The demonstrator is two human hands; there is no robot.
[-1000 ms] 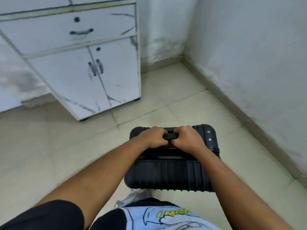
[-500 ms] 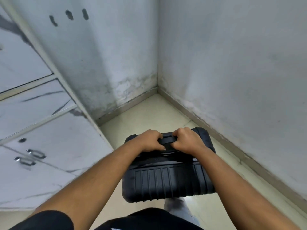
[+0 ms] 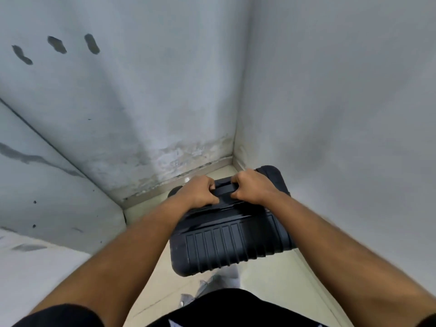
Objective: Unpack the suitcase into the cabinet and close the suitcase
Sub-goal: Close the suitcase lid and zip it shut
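Both hands grip the handle (image 3: 224, 187) on top of the black ribbed suitcase (image 3: 226, 246), which stands closed and upright in the corner where two pale walls meet. The left hand (image 3: 198, 191) has its fingers (image 3: 213, 200) curled tight round the handle's left end, thumb tucked near the middle. The right hand (image 3: 253, 187) is clamped on the right end the same way (knuckles up, fingers folded under the bar). The case sits on the cream floor (image 3: 271, 284), just beside the right wall (image 3: 342, 114). The white cabinet (image 3: 47, 185) fills the left edge, near the case.
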